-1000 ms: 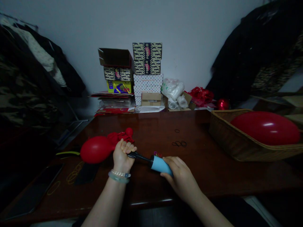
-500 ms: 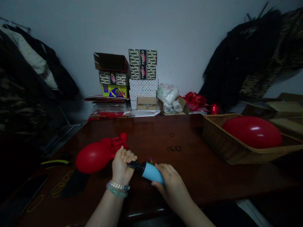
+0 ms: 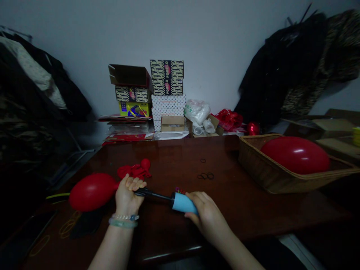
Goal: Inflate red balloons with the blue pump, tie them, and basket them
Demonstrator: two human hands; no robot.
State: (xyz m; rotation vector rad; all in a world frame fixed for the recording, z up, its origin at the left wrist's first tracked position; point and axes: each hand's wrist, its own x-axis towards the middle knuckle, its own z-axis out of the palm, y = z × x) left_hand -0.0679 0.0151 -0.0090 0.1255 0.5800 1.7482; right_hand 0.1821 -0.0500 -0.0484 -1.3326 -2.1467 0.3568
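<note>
A hand balloon pump with a light-blue barrel is stretched open over the table, its thin black rod showing. My right hand is wrapped round the blue barrel. At the black nozzle end, my left hand is closed, with the neck of a partly filled red balloon pinched there. The nozzle tip is hidden by my fingers. The balloon sticks out to the left of that fist. Just behind it lie several limp red balloons.
A wicker basket with a large red balloon stands at right. Black bands lie mid-table, small colourful bits behind the pump. Yellow rubber bands and a dark phone-like slab are at left. Boxes stand behind.
My left hand has moved left, drawing the pump apart so that its rod shows. The balloon went left with it and looks slimmer. My right hand has shifted slightly right.
</note>
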